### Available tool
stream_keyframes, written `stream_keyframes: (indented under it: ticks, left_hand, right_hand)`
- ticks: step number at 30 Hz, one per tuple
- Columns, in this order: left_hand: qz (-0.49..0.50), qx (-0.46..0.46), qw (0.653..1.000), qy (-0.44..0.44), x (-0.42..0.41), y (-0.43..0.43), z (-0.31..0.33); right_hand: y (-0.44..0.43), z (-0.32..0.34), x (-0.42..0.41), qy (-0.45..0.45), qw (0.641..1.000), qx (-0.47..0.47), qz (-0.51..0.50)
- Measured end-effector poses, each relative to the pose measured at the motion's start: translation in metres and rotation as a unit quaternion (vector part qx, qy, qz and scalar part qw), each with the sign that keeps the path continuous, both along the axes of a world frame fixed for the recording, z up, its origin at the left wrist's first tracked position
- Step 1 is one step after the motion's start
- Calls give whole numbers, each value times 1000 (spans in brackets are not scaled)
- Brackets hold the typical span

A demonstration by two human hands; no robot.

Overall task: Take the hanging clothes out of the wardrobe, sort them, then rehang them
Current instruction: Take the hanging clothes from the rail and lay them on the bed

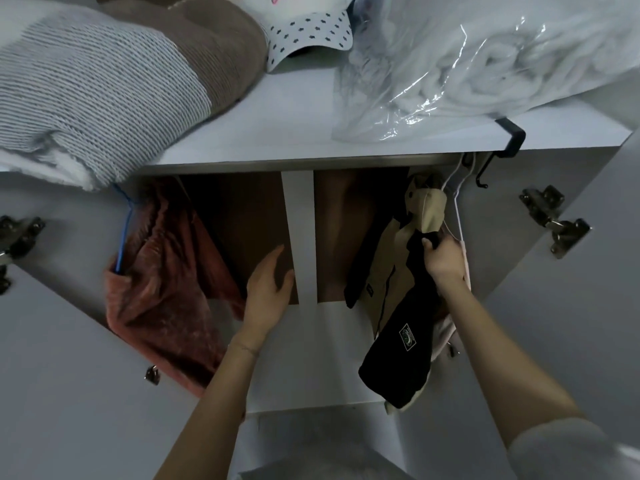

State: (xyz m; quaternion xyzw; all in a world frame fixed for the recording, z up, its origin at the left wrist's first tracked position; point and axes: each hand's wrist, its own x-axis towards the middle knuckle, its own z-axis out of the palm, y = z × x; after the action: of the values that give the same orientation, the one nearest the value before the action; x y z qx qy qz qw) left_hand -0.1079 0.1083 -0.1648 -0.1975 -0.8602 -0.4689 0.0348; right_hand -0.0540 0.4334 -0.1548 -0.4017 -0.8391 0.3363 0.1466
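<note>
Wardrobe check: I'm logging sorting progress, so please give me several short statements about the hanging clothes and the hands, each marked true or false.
1. The right hand grips the black and beige jacket. True.
2. The left hand holds the fuzzy rust-pink garment. False: it is open and empty, beside that garment, in front of the white centre divider.
3. The rust-pink garment hangs on a blue hanger. True.
4. The white cap with a dotted brim hangs from the rail. False: it rests on the white top shelf.
5. The jacket hangs at the left end. False: it hangs at the right.
</note>
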Motion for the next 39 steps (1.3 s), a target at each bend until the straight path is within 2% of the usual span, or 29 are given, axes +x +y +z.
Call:
stream_keyframes:
  ticks: [7,12,17,23,27,32,35,39]
  left_hand:
    - [13,-7,1000,12,-17,-17,-3]
    - [49,6,999,5,-29,-35,-9]
    - [40,3,999,7,-30,-39,-15]
    - [69,-10,997,46,-41,-58,-13]
    - [136,-75,981,117,-64,-91,-2]
    - [203,-133,957,160,-108,-134,17]
    - [215,-157,952,152,-130,-147,23]
    - [251,-169,950,74,-148,-157,20]
  right_hand:
    - [-12,-12,-10,144,979,-122,-74]
    - [-41,-17,-8,206,970,-111,-62]
    - [-76,-18,-5,249,963,-97,-24]
    - [-106,-9,-6,267,960,-73,35]
    - [-125,-7,-9,273,956,-76,72]
    - [-150,-9,-15,275,953,-81,99]
    - [-162,-8,-18,281,950,-84,103]
    - [-171,-7,-22,282,950,-86,102]
